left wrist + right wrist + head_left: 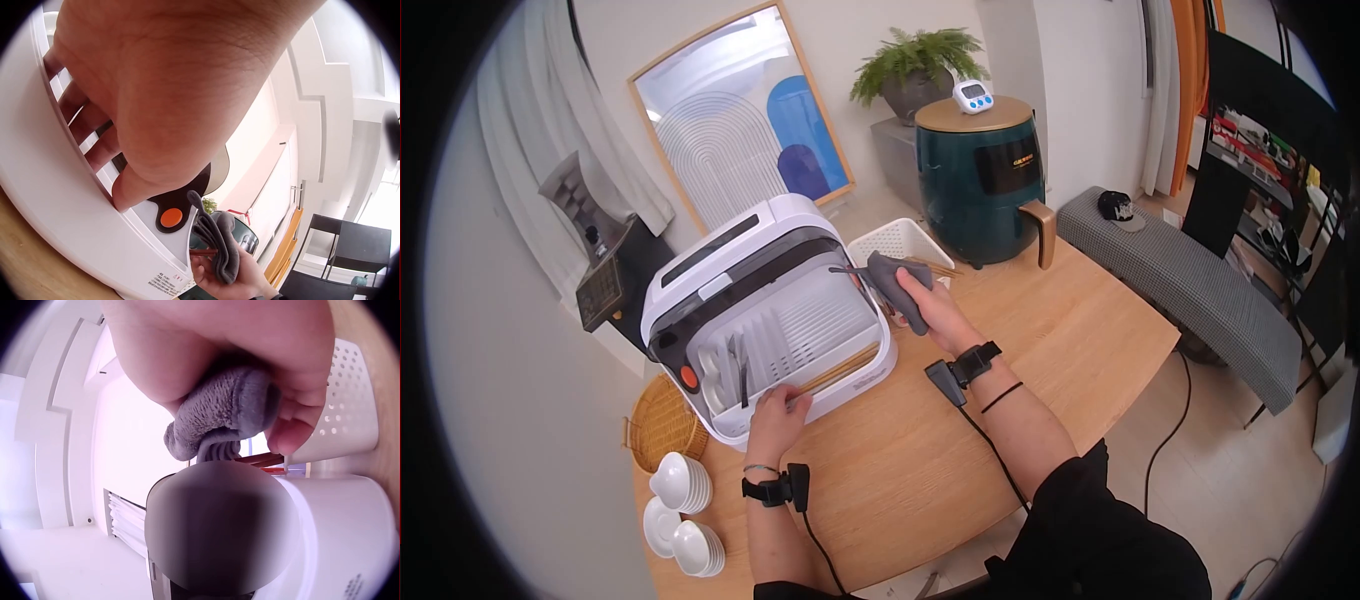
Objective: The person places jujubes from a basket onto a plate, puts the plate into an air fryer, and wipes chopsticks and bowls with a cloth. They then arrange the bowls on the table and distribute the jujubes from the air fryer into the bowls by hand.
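My right hand [935,312] grips a folded grey cloth [897,285] to the right of a white dish storage box [865,372]. A slim dark tip pokes out of the cloth's left side, and reddish-brown sticks [265,460] show beneath it in the right wrist view. My left hand [777,420] rests over the box's front rim, fingers reaching into the front compartment at the end of several wooden chopsticks [840,368]. Those fingertips are hidden behind the rim, so I cannot tell whether they hold anything. Spoons [712,375] and metal cutlery [741,365] stand inside the box on the left.
A white perforated basket [900,240] stands behind my right hand, next to a green air fryer [975,190] topped by a timer [973,96]. Stacked white bowls [683,482] and a wicker basket [668,425] sit at the left. The box's dark transparent lid [750,270] is raised.
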`<state>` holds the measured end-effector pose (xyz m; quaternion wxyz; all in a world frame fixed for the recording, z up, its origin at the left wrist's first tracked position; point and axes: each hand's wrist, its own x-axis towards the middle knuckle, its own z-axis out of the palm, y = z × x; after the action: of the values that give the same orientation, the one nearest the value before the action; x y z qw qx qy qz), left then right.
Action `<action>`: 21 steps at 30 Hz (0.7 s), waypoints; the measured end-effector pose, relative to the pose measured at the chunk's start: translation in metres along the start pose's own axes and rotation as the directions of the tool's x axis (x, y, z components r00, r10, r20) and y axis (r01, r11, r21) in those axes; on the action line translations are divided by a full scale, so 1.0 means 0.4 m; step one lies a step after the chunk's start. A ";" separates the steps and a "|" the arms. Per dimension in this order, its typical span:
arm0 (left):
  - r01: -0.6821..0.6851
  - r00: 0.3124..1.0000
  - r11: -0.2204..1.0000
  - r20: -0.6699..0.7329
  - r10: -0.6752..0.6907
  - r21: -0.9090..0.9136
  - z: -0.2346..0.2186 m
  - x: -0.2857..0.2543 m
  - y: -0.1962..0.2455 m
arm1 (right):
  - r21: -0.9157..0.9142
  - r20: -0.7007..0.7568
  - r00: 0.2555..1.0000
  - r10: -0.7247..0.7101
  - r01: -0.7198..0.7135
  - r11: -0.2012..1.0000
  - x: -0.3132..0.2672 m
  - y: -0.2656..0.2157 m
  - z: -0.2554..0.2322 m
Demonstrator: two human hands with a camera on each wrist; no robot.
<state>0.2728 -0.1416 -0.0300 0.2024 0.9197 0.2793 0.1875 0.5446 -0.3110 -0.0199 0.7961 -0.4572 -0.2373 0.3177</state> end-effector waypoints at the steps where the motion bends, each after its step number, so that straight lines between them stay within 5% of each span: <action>1: -0.026 1.000 0.999 -0.005 0.026 0.023 0.000 0.001 -0.003 | -0.002 0.004 1.000 0.003 -0.003 1.000 -0.002 -0.002 0.002; 4: -0.017 0.999 1.000 -0.036 0.017 0.018 0.000 -0.004 -0.001 | -0.037 -0.032 0.999 -0.005 0.003 0.999 -0.007 -0.007 -0.001; 8: 0.086 0.996 0.996 -0.001 -0.086 0.030 -0.016 -0.007 0.023 | -0.167 -0.109 0.975 -0.192 0.173 0.971 -0.005 -0.019 0.008; 14: 0.050 0.998 0.994 0.026 -0.053 0.101 -0.012 -0.008 0.023 | 0.049 -0.043 0.971 -0.236 0.238 0.970 -0.042 -0.086 0.053; 21: -0.014 0.999 0.973 -0.046 0.025 0.229 0.012 -0.008 0.011 | 0.253 0.043 0.992 -0.116 0.101 0.962 -0.069 -0.130 0.068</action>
<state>0.2745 -0.1481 -0.0327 0.0864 0.9347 0.2949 0.1785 0.5226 -0.3352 0.0363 0.8563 -0.3303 -0.2429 0.3140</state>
